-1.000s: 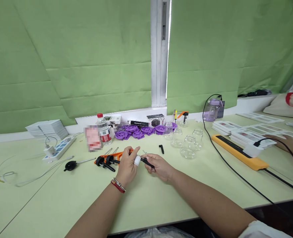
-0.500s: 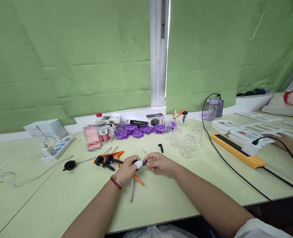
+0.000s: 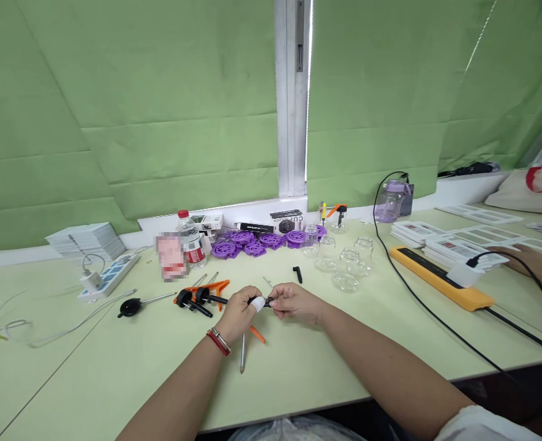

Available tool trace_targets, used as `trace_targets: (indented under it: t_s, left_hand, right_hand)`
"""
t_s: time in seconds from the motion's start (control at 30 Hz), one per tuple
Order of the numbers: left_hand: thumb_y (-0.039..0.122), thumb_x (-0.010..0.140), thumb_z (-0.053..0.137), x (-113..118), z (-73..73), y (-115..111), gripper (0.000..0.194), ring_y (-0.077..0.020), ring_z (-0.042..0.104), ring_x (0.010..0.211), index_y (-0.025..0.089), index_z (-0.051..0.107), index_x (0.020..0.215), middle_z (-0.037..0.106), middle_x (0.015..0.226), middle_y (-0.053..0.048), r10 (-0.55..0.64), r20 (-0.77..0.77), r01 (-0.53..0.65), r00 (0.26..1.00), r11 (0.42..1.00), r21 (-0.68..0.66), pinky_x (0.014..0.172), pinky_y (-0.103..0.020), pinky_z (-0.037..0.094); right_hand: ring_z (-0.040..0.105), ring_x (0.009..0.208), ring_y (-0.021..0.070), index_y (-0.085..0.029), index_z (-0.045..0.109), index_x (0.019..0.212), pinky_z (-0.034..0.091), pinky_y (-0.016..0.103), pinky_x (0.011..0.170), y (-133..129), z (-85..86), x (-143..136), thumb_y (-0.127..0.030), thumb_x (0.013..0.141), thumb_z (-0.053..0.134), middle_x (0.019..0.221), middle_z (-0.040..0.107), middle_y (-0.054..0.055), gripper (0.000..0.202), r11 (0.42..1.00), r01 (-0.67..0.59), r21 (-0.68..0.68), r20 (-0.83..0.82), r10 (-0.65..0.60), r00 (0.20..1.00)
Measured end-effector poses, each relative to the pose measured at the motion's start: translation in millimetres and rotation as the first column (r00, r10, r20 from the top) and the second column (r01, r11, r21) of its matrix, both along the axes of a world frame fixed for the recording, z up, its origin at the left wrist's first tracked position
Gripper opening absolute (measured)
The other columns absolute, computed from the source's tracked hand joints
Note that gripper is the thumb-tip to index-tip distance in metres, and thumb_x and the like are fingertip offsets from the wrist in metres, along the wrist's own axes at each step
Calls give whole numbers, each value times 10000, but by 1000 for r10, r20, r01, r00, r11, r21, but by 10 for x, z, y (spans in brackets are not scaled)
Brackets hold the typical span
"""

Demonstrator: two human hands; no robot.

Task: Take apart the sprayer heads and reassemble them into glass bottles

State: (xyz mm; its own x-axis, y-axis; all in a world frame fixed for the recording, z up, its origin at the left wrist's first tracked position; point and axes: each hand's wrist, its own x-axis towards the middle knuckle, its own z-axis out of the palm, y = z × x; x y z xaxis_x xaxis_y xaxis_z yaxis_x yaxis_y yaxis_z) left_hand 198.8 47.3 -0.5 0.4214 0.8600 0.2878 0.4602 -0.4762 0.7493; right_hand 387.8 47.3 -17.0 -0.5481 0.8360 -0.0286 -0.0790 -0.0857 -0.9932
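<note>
My left hand (image 3: 237, 315), its thumb wrapped in white, is closed round a black spray head whose orange lever (image 3: 257, 334) and metal tube (image 3: 242, 355) stick out below. My right hand (image 3: 294, 302) pinches a small black piece (image 3: 267, 302) at the head's right end; fingers cover the joint between them. Left of my hands lie similar black heads (image 3: 201, 295) with orange levers (image 3: 223, 286) and metal tubes. A black elbow-shaped nozzle (image 3: 297, 274) rests beyond my right hand, and a thin pale stick (image 3: 267, 281) lies just behind the fingers.
Clear glass jars (image 3: 346, 278) stand right of centre, with purple plastic discs (image 3: 255, 246) behind. A water bottle (image 3: 191, 239), a white power strip (image 3: 109, 277) and a black round part (image 3: 130, 307) are leftward. Rightward lie an orange power strip (image 3: 440, 280) and another person's hand (image 3: 523, 260).
Both hands stay together over the same spot. My left hand and wrist have shifted slightly, and the black parts between my fingers have turned a little.
</note>
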Motion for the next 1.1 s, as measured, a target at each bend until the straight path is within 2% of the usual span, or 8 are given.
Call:
trace_targets:
  t_s: [0.2,0.4,0.63,0.7,0.8,0.93,1.03,1.1]
  left_hand:
    - [195,750,470,21,36,-27,126,-138,466,652,163,563,670,507,666,-1,-39,18,39,999,999,3,608,-246,387]
    - [180,755,459,30,12,-29,92,-136,451,663,167,532,700,491,683,7,-45,-21,45,999,999,19,614,-252,372]
    - [346,902,323,33,12,-102,189,-124,430,637,198,438,878,446,708,31,-135,45,135,990,991,-11,601,-254,377]
    - [363,911,305,37,14,-112,208,-129,443,663,198,430,894,457,742,20,-153,52,154,987,988,-13,621,-262,394]
    - [371,917,287,31,19,-97,220,-134,464,705,199,421,938,474,807,1,-110,66,111,992,994,-2,654,-273,417]
    - [386,905,311,8,7,-44,287,-158,512,814,184,379,1098,500,947,-47,49,90,-55,995,997,62,730,-314,439]
    - [419,857,405,5,-12,-28,396,-206,541,862,157,383,1154,528,979,-82,189,-39,-182,981,974,134,771,-376,436]
    - [435,771,531,26,-26,-41,493,-249,547,913,153,410,1157,545,1005,-102,199,-159,-169,967,969,181,792,-408,435]
  right_hand:
    - [276,385,37,-145,557,774,144,213,419,-11,19,16,-377,714,666,470,542,-38,263,999,-29,-23,-1,29,1000]
    - [343,416,52,-151,551,799,191,210,441,-40,-19,-38,-361,735,649,495,537,-41,240,1000,-2,-10,6,2,1000]
    - [365,440,64,-158,533,787,259,213,476,-170,6,-136,-357,816,539,496,515,-36,202,994,-103,30,147,98,984]
    - [365,444,67,-159,537,770,274,216,478,-188,10,-160,-334,826,516,499,501,-38,185,994,-75,78,198,59,979]
    - [347,434,66,-163,534,697,270,219,467,-191,4,-217,-298,829,485,490,466,-44,195,988,19,155,217,-53,975]
    - [325,410,64,-174,467,566,247,225,445,-163,9,-294,-284,809,492,463,449,-42,267,976,128,177,202,-163,966]
    - [305,399,67,-178,467,555,228,228,435,-111,23,-304,-310,800,498,443,437,-44,280,957,235,167,151,-261,954]
    - [297,396,73,-179,502,604,222,230,434,-78,27,-300,-326,800,492,435,425,-51,245,933,331,139,99,-345,933]
